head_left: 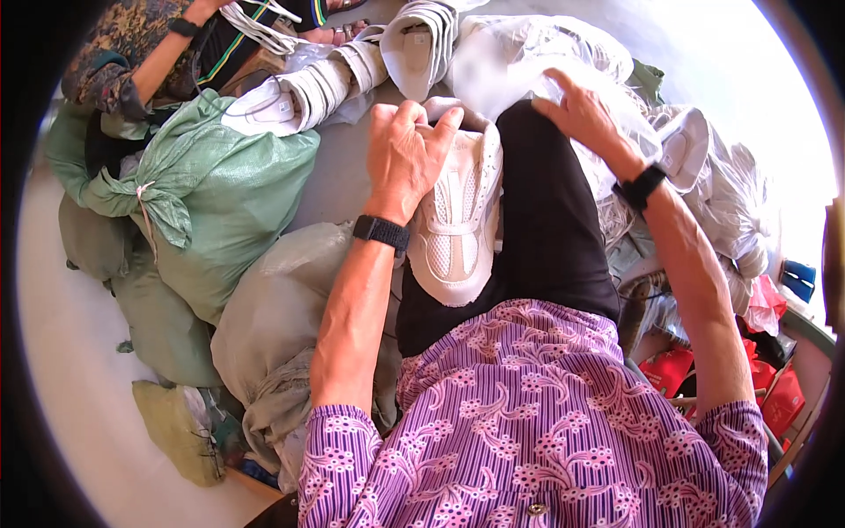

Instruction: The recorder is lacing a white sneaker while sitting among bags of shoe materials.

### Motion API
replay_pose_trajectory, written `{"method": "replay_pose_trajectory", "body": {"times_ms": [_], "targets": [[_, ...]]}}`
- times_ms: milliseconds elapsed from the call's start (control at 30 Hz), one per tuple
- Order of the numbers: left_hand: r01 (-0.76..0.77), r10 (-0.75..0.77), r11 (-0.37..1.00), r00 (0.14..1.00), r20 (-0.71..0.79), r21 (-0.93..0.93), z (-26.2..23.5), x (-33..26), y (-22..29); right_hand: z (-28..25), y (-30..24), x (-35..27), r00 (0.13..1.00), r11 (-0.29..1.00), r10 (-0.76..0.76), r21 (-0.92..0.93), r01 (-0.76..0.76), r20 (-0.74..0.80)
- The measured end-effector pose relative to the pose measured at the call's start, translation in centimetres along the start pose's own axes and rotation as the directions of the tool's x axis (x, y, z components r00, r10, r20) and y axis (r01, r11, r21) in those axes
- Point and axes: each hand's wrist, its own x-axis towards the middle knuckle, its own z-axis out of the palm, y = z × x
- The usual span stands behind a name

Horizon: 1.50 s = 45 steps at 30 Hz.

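Observation:
My left hand (403,158) is closed round the ankle end of a white sneaker (453,224) with mesh panels. The sneaker lies on my left thigh with its toe toward me. Its lace rows face up, and part of the upper is hidden by my fingers. My right hand (585,119) is raised beyond my right knee, thumb and forefinger apart. A blurred whitish patch (482,70) shows just past its fingertips; I cannot make out what it is. Clear plastic bags (563,44) lie behind that hand.
Nested white shoe parts (321,92) curve along the far side, with another stack (418,48) beside them. Full green sacks (229,185) and a grey sack (273,282) crowd my left. Another person's arm (158,66) holds white cords at far left. Red packets (669,370) lie right.

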Motion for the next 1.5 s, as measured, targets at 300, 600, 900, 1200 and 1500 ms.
{"method": "replay_pose_trajectory", "body": {"times_ms": [300,600,900,1200,1500], "targets": [[0.0,0.009,0.957,0.999,-0.032,0.29,0.2,0.2,0.9,0.8,9.3,1.3,0.977,0.935,0.209,0.286,-0.211,0.039],[-0.023,0.021,0.999,0.996,0.082,0.024,2.3,-0.6,-0.2,2.0,-7.1,-6.7,0.903,0.898,-0.429,-0.107,0.427,-0.002],[0.261,-0.221,0.95,0.95,0.22,-0.173,2.8,-1.3,-7.1,-0.2,-0.8,-13.6,0.966,0.85,-0.155,0.47,0.237,-0.207],[0.426,-0.374,0.869,0.899,0.228,-0.253,1.7,-1.0,-3.3,4.9,15.6,-24.4,0.797,0.91,0.336,0.045,-0.412,0.502],[-0.208,0.151,0.962,0.945,0.289,0.179,0.0,0.2,-4.4,13.0,15.4,-15.0,0.835,0.822,0.547,0.151,-0.549,0.062]]}}
